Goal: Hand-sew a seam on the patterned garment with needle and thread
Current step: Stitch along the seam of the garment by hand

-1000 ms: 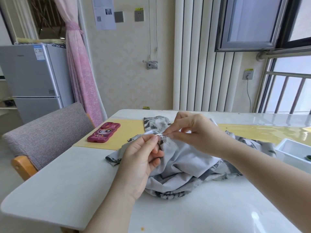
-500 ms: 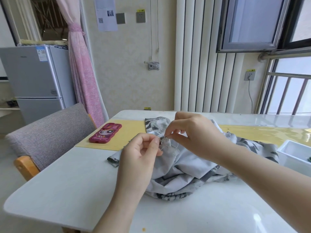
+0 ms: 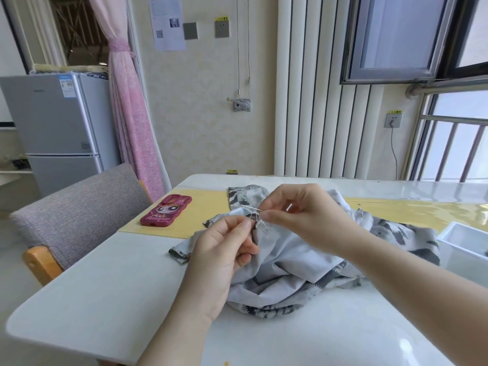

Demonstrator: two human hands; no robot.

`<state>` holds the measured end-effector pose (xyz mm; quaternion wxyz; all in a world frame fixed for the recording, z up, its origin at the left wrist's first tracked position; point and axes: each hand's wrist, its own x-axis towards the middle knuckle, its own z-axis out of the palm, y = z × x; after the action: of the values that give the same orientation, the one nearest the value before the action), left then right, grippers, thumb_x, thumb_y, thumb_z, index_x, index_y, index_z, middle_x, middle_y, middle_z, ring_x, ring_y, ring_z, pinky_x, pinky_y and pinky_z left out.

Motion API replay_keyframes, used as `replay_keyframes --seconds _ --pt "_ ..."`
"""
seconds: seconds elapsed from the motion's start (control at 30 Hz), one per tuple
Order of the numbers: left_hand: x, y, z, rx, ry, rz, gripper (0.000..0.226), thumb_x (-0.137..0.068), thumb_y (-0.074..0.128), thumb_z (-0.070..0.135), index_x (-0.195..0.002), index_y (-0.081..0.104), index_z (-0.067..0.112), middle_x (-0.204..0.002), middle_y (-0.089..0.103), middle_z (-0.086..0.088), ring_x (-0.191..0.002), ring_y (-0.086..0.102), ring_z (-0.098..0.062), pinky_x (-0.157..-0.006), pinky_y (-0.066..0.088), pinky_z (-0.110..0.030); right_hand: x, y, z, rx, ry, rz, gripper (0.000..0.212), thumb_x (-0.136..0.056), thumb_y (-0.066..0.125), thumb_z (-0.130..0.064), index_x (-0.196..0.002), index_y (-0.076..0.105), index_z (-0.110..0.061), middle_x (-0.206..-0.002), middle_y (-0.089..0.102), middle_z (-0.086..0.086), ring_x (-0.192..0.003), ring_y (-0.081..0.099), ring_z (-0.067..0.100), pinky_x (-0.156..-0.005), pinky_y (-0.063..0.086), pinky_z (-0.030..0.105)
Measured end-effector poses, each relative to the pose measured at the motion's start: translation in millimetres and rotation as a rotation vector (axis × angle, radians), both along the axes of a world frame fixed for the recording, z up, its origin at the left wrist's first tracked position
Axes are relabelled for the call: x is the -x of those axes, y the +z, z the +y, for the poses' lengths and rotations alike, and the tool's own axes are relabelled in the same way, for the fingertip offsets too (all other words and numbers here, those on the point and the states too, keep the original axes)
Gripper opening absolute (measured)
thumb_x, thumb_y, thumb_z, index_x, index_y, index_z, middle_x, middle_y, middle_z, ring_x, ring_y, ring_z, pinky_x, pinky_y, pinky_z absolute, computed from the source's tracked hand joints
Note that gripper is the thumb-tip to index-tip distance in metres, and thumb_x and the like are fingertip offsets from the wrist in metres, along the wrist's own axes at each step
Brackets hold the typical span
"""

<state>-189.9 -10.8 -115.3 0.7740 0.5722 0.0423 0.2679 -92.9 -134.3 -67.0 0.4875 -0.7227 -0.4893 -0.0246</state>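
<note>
Nearest the camera, the left hand curls thumb and fingers in a pinch on a raised fold of the patterned garment, which lies bunched on the white table. Just beyond, the right hand pinches the needle between thumb and forefinger. The needle lies nearly level, its free end pointing left over the held fold. The thread is too fine to make out. This looks like mid-stitch, with the needle at the seam edge. The next move likely calls for a steady fold and a straight drive of the needle, clear of the left fingertips. Farther back a red phone rests on a yellow mat
</note>
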Motion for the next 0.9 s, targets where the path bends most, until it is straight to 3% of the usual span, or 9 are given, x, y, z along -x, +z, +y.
replay_keyframes --seconds 0.13,0.27,0.47,0.53,0.63,0.7,0.77,0.83,0.9 --pt "3 -3 0 -0.438 0.273 -0.077 0.013 -0.091 0.058 0.016 -0.080 0.064 0.016 -0.058 0.060 0.008 -0.062 0.059 -0.005 -0.066 0.044 -0.013 -7 -7 4 0.089 -0.189 -0.344 0.009 -0.081 0.073 -0.013 -0.080 0.073 -0.022 -0.070 0.054 -0.017 -0.065 0.050 0.001 -0.062 0.040 0.011" --pt "5 0 2 -0.482 0.316 -0.103 0.012 -0.091 0.058 0.017 -0.081 0.064 0.019 -0.060 0.062 0.008 -0.063 0.061 -0.005 -0.065 0.044 -0.011 -10 -5 -1 0.196 -0.108 -0.499 0.007 -0.082 0.073 -0.017 -0.083 0.074 -0.023 -0.073 0.050 -0.021 -0.076 0.047 -0.001 -0.068 0.039 0.014" --pt "5 3 9 -0.147 0.093 -0.068 0.013 -0.076 0.058 0.030 -0.068 0.069 0.031 -0.056 0.053 0.005 -0.057 0.053 -0.007 -0.067 0.040 -0.028 -7 -3 -5 0.114 0.056 -0.118 0.009 -0.079 0.074 -0.015 -0.076 0.072 -0.023 -0.065 0.058 -0.020 -0.057 0.046 0.003 -0.057 0.037 0.011" --pt "5 4 7 -0.119 0.071 -0.061 0.015 -0.078 0.058 0.027 -0.068 0.069 0.028 -0.055 0.051 0.006 -0.053 0.051 -0.007 -0.063 0.040 -0.026 -6 -4 -4 0.046 0.115 -0.002 0.005 -0.076 0.075 -0.026 -0.074 0.071 -0.025 -0.071 0.066 -0.008 -0.066 0.056 0.029 -0.067 0.049 0.036" --pt "2 3 4 -0.159 0.092 -0.056 0.014 -0.089 0.056 0.016 -0.078 0.064 0.015 -0.054 0.052 0.005 -0.049 0.050 -0.007 -0.060 0.040 -0.025 -2 -4 0 -0.031 0.185 0.114 0.029 -0.067 0.074 -0.046 -0.080 0.071 -0.021 -0.086 0.065 0.025 -0.077 0.057 0.048 -0.081 0.045 0.062" --pt "1 3 1 -0.203 0.103 -0.060 0.013 -0.091 0.054 0.014 -0.082 0.062 0.010 -0.054 0.052 0.005 -0.050 0.051 -0.007 -0.060 0.043 -0.022 -1 -4 2 -0.056 0.188 0.173 0.024 -0.069 0.076 -0.038 -0.081 0.071 -0.018 -0.086 0.065 0.025 -0.076 0.058 0.037 -0.082 0.047 0.058" --pt "1 4 -2 -0.225 0.103 -0.071 0.013 -0.092 0.054 0.013 -0.082 0.061 0.008 -0.053 0.052 0.004 -0.050 0.051 -0.007 -0.057 0.044 -0.017 -3 -4 2 -0.049 0.196 0.244 0.005 -0.079 0.072 -0.015 -0.083 0.069 -0.016 -0.075 0.065 0.010 -0.072 0.054 0.021 -0.070 0.049 0.037" --pt "0 4 -5 -0.234 0.098 -0.066 0.014 -0.093 0.053 0.011 -0.082 0.061 0.006 -0.052 0.053 0.004 -0.050 0.051 -0.007 -0.053 0.044 -0.013 -3 -4 2 -0.017 0.208 0.289 0.017 -0.084 0.065 0.000 -0.089 0.068 -0.016 -0.069 0.063 -0.004 -0.065 0.054 0.010 -0.062 0.046 0.022" --pt "0 5 -6 -0.243 0.095 -0.049 0.014 -0.093 0.053 0.010 -0.083 0.061 0.005 -0.052 0.053 0.005 -0.051 0.051 -0.007 -0.052 0.044 -0.013 -3 -2 2 -0.019 0.226 0.344 0.021 -0.086 0.060 0.003 -0.093 0.069 -0.015 -0.067 0.062 -0.005 -0.060 0.054 0.007 -0.060 0.046 0.018"
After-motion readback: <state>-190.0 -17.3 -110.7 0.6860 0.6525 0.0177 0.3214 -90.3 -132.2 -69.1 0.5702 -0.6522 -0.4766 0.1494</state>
